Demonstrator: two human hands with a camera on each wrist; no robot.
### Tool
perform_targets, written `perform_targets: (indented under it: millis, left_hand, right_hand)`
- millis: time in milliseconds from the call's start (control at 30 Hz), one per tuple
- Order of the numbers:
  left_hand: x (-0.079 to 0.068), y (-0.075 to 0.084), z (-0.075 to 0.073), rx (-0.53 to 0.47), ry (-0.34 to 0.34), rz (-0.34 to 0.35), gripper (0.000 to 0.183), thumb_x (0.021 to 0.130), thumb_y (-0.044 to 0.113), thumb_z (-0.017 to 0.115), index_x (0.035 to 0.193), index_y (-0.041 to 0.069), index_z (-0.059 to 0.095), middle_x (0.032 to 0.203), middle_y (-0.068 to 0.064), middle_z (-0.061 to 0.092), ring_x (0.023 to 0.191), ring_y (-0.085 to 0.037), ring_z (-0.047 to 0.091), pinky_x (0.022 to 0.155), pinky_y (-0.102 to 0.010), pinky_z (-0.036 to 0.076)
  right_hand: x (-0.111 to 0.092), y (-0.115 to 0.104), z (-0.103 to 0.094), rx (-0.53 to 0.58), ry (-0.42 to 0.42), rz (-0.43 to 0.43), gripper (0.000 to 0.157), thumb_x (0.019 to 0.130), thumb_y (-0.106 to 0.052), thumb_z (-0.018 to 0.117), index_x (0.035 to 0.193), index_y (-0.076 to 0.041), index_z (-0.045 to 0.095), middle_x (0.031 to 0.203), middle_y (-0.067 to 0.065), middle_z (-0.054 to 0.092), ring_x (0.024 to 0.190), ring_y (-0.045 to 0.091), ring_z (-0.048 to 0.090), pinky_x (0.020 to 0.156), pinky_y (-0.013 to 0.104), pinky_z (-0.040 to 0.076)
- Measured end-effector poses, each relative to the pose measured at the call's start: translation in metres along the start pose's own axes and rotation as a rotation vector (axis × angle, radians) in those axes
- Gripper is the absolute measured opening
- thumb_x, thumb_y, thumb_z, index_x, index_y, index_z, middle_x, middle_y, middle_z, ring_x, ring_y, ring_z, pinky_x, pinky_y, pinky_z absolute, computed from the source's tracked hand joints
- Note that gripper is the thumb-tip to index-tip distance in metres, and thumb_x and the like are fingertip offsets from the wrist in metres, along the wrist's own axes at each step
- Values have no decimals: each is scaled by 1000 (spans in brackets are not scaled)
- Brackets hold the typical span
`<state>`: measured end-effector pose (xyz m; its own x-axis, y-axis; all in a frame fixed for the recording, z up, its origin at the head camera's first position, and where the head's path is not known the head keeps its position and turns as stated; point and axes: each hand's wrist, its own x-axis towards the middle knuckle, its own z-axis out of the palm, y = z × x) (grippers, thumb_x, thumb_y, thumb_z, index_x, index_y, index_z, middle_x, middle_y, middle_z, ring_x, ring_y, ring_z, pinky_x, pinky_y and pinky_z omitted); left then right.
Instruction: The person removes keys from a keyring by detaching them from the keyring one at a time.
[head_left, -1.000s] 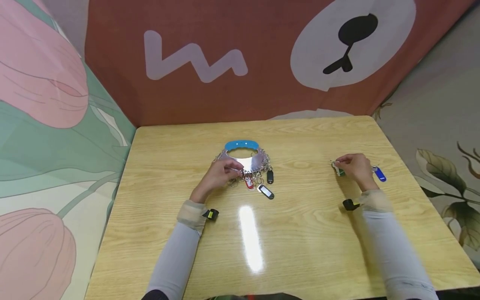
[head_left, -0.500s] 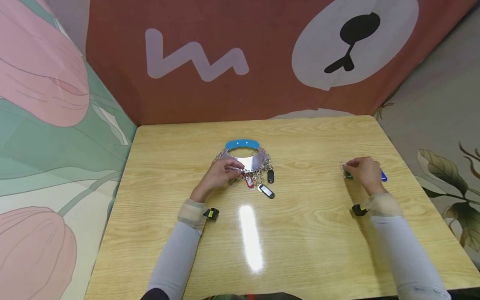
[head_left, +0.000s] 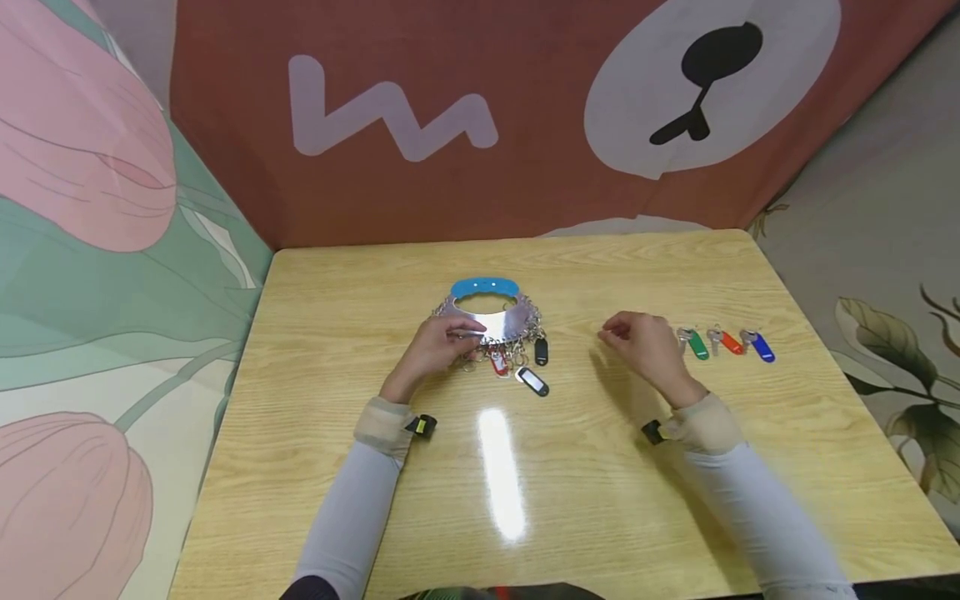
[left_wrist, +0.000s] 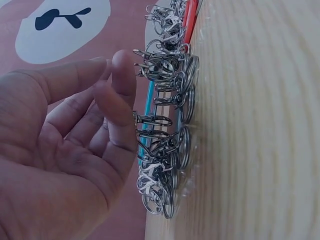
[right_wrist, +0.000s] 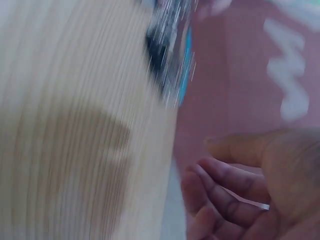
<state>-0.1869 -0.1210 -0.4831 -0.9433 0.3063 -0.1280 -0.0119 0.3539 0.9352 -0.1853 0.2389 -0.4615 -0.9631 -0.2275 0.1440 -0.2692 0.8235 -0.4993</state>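
A silver key holder (head_left: 491,326) with a blue handle (head_left: 484,287) lies mid-table, fringed with metal clasps (left_wrist: 172,95) and split rings. A red key tag (head_left: 499,363) and black key tags (head_left: 533,382) hang at its front. My left hand (head_left: 437,343) is at the holder's left front, fingers loosely bent beside the clasps; I see nothing gripped. Over the table, between the holder and a row of keys, my right hand (head_left: 643,346) holds nothing, its fingers loosely curled. That row has keys with a green tag (head_left: 698,344), an orange-red tag (head_left: 731,342) and a blue tag (head_left: 762,347).
The wooden table (head_left: 585,492) reaches back to a brown printed cloth (head_left: 525,200). Patterned cloths hang on the left and right sides. A bright reflection lies on the tabletop in front of the holder.
My right hand set down the green-tagged key beside the others, let go and moved left toward the holder. The left hand has stayed almost in place.
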Motion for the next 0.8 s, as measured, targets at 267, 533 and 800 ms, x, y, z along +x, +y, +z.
perform_targets:
  millis: [267,533,800]
  left_hand:
    - [1,1,1,17,2,34,22,98,1,72,120,-3,75,119,-18,73,88,-29,77,62,-27,57]
    - [3,6,5,-4,-42,62,20,103,5,68,119,-4,74,109,-19,75,87,-39,76,66,-36,62]
    - [0,10,7,-15,-25,33,21,105,6,65,119,-7,73,97,-25,75,86,-42,74,64,-36,61]
  right_hand:
    - [9,-77,52,47,-205,-112,14,93,-18,81,82,-10,79,73,-1,75,63,11,63,61,34,54]
    - [13,-110,89,-106,-212,-16,44,93,-39,82,59,-15,69,54,-5,56,51,14,50,42,33,41]
    - [14,-121,96,-227,-151,0,50,92,-35,81,56,-17,52,61,9,60,56,32,64,46,48,53]
